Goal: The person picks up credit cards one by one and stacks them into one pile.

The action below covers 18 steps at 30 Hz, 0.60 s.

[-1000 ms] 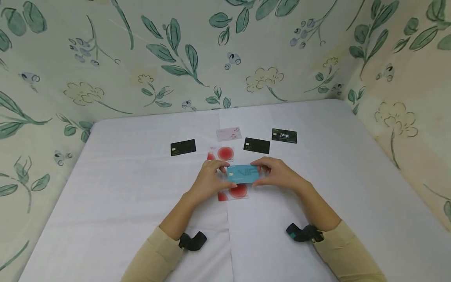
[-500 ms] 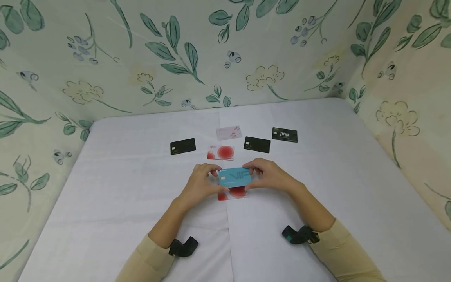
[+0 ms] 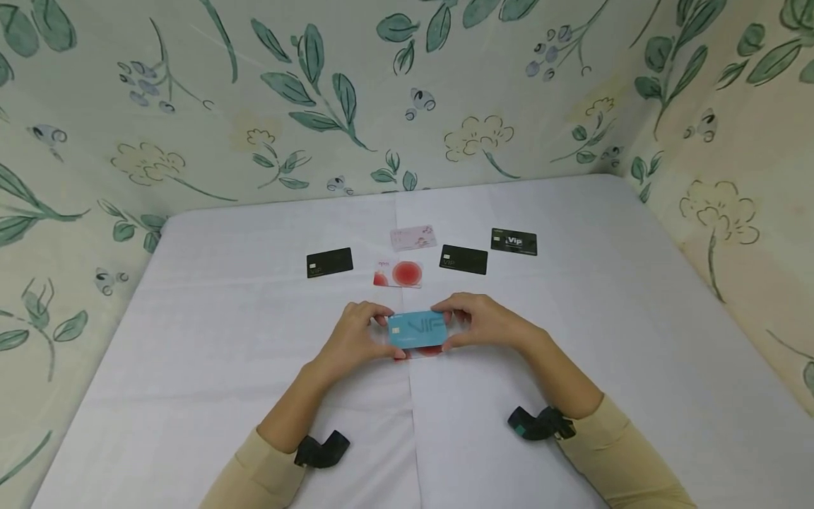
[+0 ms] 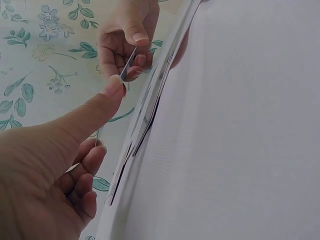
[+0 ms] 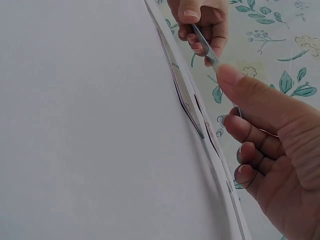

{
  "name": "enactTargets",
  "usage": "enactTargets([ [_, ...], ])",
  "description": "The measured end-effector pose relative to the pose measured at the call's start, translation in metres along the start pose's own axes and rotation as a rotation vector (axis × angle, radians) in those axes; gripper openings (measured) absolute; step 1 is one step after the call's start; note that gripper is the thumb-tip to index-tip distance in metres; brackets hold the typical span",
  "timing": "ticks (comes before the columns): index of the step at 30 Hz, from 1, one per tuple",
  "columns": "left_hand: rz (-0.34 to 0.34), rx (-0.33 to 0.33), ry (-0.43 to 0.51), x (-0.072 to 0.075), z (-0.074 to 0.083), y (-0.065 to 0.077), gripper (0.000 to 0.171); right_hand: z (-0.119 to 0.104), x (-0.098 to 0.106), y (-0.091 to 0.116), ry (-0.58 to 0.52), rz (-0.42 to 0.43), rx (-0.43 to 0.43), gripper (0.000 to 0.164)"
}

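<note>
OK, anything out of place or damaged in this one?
Nothing stands out as spilled or damaged. The leftmost black card and rightmost black card slant opposite ways, but that looks like loose placement. The blue card, pinched by the left hand and right hand, hides most of a red-patterned card, so I can't judge that.

One card is held between left hand and right hand, with a near card partly covered and five far cards spread behind
</note>
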<state>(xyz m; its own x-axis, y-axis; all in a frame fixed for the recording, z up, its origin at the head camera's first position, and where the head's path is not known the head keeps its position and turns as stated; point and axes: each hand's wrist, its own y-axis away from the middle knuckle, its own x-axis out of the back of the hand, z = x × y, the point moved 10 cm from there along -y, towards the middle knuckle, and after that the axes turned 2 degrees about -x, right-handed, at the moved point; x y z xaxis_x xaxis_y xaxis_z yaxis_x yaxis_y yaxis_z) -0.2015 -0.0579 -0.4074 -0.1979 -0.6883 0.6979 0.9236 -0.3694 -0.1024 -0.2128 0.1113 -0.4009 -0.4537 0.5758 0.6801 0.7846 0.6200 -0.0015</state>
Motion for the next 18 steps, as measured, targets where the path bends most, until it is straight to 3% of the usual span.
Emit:
enactTargets([
  [9, -0.096, -0.058, -0.01, -0.01, 0.004, 0.004, 0.06, 0.002, -0.003, 0.003, 0.012, -0.03, -0.012, 0.056],
  [14, -0.102, -0.083, -0.029, -0.012, 0.005, 0.006, 0.059, 0.003, -0.007, 0.002, 0.017, -0.052, 0.002, 0.056],
  [18, -0.11, -0.067, -0.04, -0.015, 0.001, 0.005, 0.059, 0.006, -0.009, 0.002, 0.018, -0.057, 0.0, 0.056],
])
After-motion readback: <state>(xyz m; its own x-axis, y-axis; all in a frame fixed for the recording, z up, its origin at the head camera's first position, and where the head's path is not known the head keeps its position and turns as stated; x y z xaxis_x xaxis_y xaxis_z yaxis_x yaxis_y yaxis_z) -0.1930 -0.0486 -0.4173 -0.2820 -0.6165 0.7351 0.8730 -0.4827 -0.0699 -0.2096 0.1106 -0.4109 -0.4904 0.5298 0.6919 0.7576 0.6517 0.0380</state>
